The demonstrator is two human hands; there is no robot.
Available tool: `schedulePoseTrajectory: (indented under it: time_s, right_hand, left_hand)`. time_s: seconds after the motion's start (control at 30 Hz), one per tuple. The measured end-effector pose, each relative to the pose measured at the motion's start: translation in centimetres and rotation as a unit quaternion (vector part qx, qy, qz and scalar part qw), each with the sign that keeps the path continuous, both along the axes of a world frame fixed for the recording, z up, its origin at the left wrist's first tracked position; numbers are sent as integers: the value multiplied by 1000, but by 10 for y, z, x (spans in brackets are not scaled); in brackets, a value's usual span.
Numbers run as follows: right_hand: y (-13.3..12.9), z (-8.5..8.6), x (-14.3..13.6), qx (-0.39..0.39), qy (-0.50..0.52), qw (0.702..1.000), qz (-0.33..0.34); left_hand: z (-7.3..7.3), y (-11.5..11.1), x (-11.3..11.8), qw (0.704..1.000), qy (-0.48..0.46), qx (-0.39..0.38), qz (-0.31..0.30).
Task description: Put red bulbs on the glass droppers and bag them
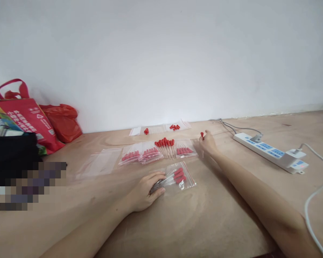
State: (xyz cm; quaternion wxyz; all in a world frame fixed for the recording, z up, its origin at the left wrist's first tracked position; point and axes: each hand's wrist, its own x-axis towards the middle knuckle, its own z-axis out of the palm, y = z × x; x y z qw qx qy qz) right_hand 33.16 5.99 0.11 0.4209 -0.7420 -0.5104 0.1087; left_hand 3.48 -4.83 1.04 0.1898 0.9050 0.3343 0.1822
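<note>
My left hand (pixel 148 190) is closed on the near end of a clear zip bag (pixel 188 182). Inside that bag lie several droppers (pixel 179 175) with red rubber bulbs, their thin stems pointing toward my palm. Farther right, my right hand (pixel 208 145) pinches a dropper (pixel 202 135) upright, its red bulb showing above the fingers; most of its stem is hidden. Between the hands and the wall, loose droppers (pixel 165 143) lie fanned out. Filled zip bags (pixel 131 156) rest to their left, and another filled bag (pixel 185 150) sits to their right.
Flat bags (pixel 101 163) lie at left. By the wall are thin clear stems (pixel 156 129) and loose red bulbs (pixel 174 127). A white power strip (pixel 266 148) with plugs and cables stands right. A red carrier bag (pixel 32 122) and a red plastic bag (pixel 63 122) stand left.
</note>
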Motion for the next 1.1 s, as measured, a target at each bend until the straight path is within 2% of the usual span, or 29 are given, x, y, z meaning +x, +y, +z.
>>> schedulePoseTrajectory:
  time_s: [0.07,0.13,0.2,0.3,0.47,0.63,0.87,1.1]
  right_hand:
    - [-15,-1,3,89,51,995,11]
    - [-32,-7,-2,137,165,976,30]
    - [-49,-15,-13,129,289,947,65]
    - [-65,-23,-31,115,382,912,94]
    - [-67,-18,-39,106,400,906,87]
    - [-67,-18,-39,101,464,877,76]
    - [-74,-18,-62,78,503,853,111]
    - [-84,-18,-69,16,483,854,192]
  left_hand:
    - [0,0,0,1000,1,-1,-1]
    - [1,0,0,1000,2,-1,-3]
    - [1,0,1,1000,2,1,-4]
    - [1,0,1,1000,1,3,1]
    - [-1,1,0,1000,5,4,-3]
    - [-2,1,-1,1000,6,6,0]
    - [-1,1,0,1000,0,8,-5]
    - [0,0,2,1000,0,1,-1]
